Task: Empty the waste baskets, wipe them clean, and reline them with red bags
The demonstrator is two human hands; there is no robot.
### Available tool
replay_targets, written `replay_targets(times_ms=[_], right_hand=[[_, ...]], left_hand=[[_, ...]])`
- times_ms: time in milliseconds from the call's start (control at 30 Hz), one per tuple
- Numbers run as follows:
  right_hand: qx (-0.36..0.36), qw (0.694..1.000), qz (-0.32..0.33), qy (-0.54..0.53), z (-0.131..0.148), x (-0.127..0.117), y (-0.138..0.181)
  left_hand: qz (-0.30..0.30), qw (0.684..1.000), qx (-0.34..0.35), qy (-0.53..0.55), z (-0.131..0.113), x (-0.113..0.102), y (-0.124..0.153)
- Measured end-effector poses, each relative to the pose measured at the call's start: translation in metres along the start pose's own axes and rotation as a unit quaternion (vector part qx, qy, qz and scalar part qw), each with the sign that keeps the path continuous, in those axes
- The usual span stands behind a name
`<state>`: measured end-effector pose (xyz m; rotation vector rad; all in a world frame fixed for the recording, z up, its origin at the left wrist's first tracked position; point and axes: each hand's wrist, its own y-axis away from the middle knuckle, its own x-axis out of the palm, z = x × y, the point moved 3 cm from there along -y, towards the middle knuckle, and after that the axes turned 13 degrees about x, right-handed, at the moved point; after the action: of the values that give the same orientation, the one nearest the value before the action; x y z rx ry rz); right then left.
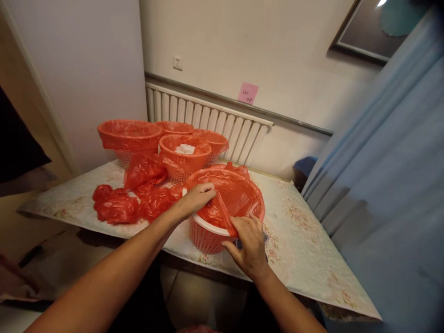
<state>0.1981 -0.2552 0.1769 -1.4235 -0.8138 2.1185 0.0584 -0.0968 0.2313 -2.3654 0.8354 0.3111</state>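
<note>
A white lattice basket [208, 236] stands at the table's front edge, lined with a thin red plastic bag [239, 187]. Part of the bag is folded over the far and right rim; the near left rim shows bare white. My left hand [200, 198] is closed on the bag's edge above the left rim. My right hand [249, 243] grips the bag at the near rim, its thumb lying outside the basket wall. Between both hands a strip of the bag is pulled taut.
Several bag-lined baskets [129, 134] stand behind to the left, one holding something white [185, 149]. Crumpled red bags [116, 204] lie on the flowered tablecloth [305, 249]. A radiator [208, 113] is behind the table; a blue curtain [388, 152] hangs at the right.
</note>
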Motion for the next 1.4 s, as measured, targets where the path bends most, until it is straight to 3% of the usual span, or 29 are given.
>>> replay_targets(times_ms=[367,500,633,767,867,933,1033,1167,1300,1400], right_hand=[[0.129,0.991,-0.035,-0.017,0.018,-0.002,-0.015],[0.181,0.981,-0.046,-0.051,0.004,-0.009,-0.021],[0.274,0.951,-0.061,-0.126,-0.025,-0.023,-0.041],[0.296,0.932,0.043,-0.206,-0.049,-0.034,-0.063],[0.224,0.949,0.149,-0.163,-0.057,-0.043,-0.069],[0.166,0.968,0.171,-0.084,-0.060,-0.050,-0.070],[0.108,0.982,0.116,0.099,-0.069,-0.060,-0.071],[0.112,0.957,-0.022,0.268,-0.088,-0.061,-0.078],[0.192,0.950,-0.088,0.230,-0.110,-0.051,-0.091],[0.280,0.952,-0.087,0.090,-0.123,-0.044,-0.098]], left_hand=[[-0.034,0.998,-0.004,-0.047,0.001,0.002,0.007],[-0.021,0.995,-0.009,-0.102,0.001,0.000,0.011],[0.016,0.988,0.003,-0.155,0.001,0.002,0.016],[0.008,0.984,0.002,-0.176,0.002,0.001,0.018],[-0.005,0.984,-0.009,-0.178,0.004,-0.003,0.018],[-0.008,0.984,-0.011,-0.180,0.006,-0.004,0.018],[-0.004,0.983,-0.010,-0.183,0.008,-0.005,0.019],[-0.010,0.983,-0.005,-0.182,0.009,-0.003,0.019],[-0.021,0.985,0.014,-0.172,0.003,-0.005,0.021],[-0.069,0.990,0.031,-0.121,-0.004,-0.014,0.029]])
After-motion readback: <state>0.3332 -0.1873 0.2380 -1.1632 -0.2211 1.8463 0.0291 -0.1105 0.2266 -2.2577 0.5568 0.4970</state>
